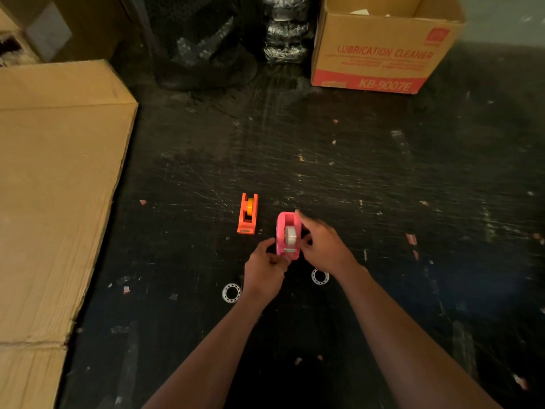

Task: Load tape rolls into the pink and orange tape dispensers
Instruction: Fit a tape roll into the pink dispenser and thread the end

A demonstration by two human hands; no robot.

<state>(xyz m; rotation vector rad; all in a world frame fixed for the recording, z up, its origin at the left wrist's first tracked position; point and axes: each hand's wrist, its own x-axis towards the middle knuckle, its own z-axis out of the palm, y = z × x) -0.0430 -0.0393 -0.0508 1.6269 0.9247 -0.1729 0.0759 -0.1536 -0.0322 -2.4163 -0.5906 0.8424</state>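
The pink tape dispenser [283,231] sits on the dark floor with a clear tape roll [290,235] in its cradle. My right hand [323,243] grips its right side, one finger over the far end. At the cutter end, my left hand [265,270] pinches with thumb and fingers; whether it holds the tape end I cannot tell. To the left stands the orange tape dispenser [247,214] with a yellow roll [250,206] seated in it. Two white tape cores lie on the floor, one [231,293] by my left wrist, the other [320,276] under my right wrist.
A large flat cardboard sheet [53,187] covers the left side. A cardboard box [380,51] marked "Lubrication Cleaner" stands at the back right, with black wrapped bundles [203,45] beside it. The scratched black floor [383,187] carries small scraps.
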